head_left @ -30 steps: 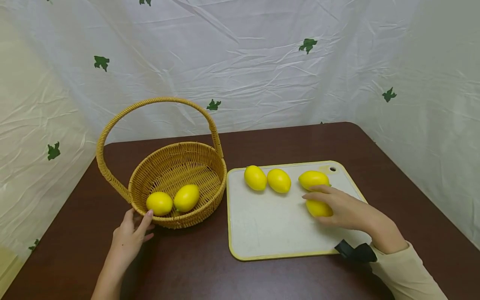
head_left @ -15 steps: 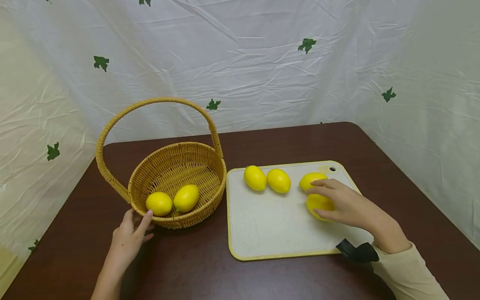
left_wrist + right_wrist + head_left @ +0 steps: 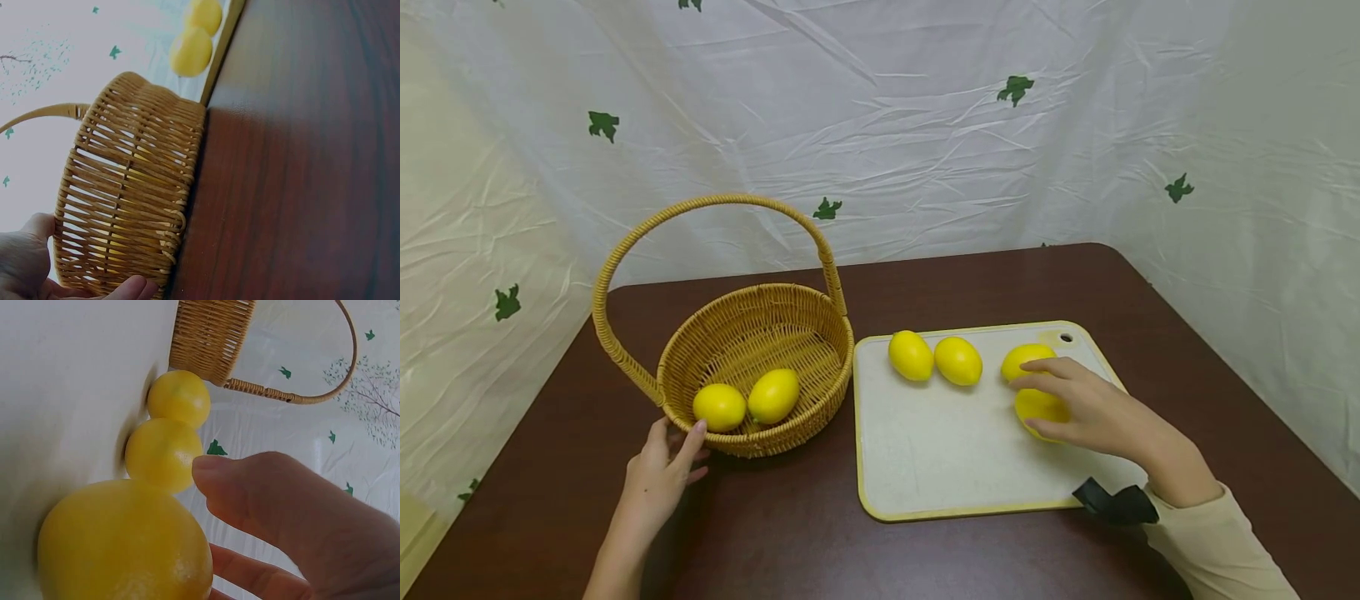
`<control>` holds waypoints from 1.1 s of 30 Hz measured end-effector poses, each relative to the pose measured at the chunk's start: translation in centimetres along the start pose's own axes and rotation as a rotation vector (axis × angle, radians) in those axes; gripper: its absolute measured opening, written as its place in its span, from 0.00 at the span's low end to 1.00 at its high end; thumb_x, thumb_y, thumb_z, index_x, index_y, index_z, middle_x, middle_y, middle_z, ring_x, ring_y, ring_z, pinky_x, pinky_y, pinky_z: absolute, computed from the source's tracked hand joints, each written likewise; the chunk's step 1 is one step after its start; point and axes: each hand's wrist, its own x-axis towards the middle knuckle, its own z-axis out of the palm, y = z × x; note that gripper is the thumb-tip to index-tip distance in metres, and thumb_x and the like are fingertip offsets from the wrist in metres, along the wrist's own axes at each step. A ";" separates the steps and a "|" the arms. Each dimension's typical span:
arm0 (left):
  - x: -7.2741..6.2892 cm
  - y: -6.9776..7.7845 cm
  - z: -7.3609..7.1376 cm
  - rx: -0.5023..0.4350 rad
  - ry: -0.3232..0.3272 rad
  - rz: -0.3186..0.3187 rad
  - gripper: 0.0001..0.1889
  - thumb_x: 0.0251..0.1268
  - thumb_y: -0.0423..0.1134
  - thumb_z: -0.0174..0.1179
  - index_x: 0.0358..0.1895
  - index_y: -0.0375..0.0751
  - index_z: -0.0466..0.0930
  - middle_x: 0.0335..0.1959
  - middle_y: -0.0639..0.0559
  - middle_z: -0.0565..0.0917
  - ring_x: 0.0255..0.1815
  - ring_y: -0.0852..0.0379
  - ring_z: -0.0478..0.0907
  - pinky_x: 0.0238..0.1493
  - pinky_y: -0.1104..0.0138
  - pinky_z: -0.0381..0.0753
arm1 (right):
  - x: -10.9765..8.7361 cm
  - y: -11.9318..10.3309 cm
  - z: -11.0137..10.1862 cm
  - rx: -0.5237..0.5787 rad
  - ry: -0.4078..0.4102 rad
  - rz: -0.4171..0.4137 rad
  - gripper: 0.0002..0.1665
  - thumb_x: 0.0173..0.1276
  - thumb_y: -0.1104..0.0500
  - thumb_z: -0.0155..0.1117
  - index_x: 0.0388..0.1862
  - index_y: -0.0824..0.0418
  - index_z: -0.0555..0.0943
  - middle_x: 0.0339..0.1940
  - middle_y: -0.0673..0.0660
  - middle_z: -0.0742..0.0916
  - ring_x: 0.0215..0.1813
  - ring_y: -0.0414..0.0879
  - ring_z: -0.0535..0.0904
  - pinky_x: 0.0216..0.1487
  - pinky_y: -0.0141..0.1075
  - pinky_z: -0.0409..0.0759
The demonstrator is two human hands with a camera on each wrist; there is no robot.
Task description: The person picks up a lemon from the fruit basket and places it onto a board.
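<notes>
At the left stands a wicker basket (image 3: 830,414) with a tall hooped handle and two lemons inside, one on the left (image 3: 719,407) and one on the right (image 3: 773,397). My left hand (image 3: 657,477) holds its near-left side, thumb at the rim and fingers against the outer wall. Over the right part of a white cutting board (image 3: 940,467), my right hand (image 3: 1097,414) hovers with spread fingers around the front lemon (image 3: 1036,410); in the right wrist view the thumb is apart from that lemon (image 3: 125,544). A back lemon (image 3: 1021,361) lies just behind, partly covered by the fingers.
Two more lemons, a left one (image 3: 911,357) and a right one (image 3: 958,362), lie side by side near the board's back edge. The dark wooden table (image 3: 797,533) carries everything. White cloth (image 3: 910,150) with green leaf shapes hangs behind and at the sides.
My right hand has drawn back slightly to the right and its fingers have spread wider, showing more of the front lemon's left side. The left hand and basket stay put.
</notes>
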 end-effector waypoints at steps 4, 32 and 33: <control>-0.1 -0.1 0.0 -0.005 -0.003 0.004 0.45 0.65 0.62 0.42 0.69 0.28 0.41 0.60 0.25 0.63 0.53 0.37 0.73 0.41 0.63 0.82 | 0.0 -0.2 -0.1 -0.003 -0.002 0.001 0.24 0.48 0.60 0.73 0.47 0.58 0.80 0.50 0.61 0.79 0.53 0.55 0.72 0.51 0.49 0.72; -0.1 -0.2 0.0 -0.005 0.007 0.020 0.43 0.66 0.62 0.43 0.69 0.29 0.44 0.60 0.28 0.64 0.52 0.39 0.74 0.42 0.62 0.82 | 1.5 -0.5 -0.3 0.039 -0.096 0.041 0.24 0.53 0.61 0.69 0.52 0.59 0.79 0.54 0.61 0.77 0.56 0.56 0.70 0.54 0.51 0.72; -0.1 -0.2 0.0 -0.004 0.007 0.015 0.43 0.66 0.62 0.43 0.69 0.29 0.44 0.60 0.28 0.64 0.52 0.39 0.74 0.42 0.62 0.82 | 1.7 -0.4 -0.4 0.033 -0.096 0.032 0.24 0.53 0.61 0.69 0.52 0.59 0.79 0.54 0.61 0.77 0.56 0.56 0.70 0.54 0.51 0.72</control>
